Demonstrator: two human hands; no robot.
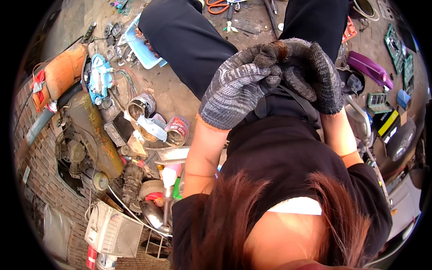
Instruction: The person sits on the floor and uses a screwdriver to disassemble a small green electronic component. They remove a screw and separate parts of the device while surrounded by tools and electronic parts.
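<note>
Both hands gloved in grey knit, raised together in front of the dark shirt. Left hand [240, 87] curls over toward the right hand [315, 76]; their fingers [270, 56] meet and close around a small brownish lump [281, 48] pinched at the top between the two gloves (what it is, cannot tell; only a little of it shows above the knit). Left fingers narrow, wrapped around the lump; right fingers bent in and pressed against it from the other side. Bare forearms rise from the lower edge. Reddish hair hangs into the bottom of the view. Below and to the left, the concrete floor [175, 90] is strewn with parts: two open metal cans [141, 105] lying near each other, one with a red label [177, 130]; a rusty yellow cylinder [92, 135] beside a fan-cooled motor; an orange casing [60, 74]; a light blue tray [144, 49]. To the right, a purple plastic cover [369, 67] and green socket cases [396, 47]. Orange-handled scissors [218, 5] lie at the top edge.
</note>
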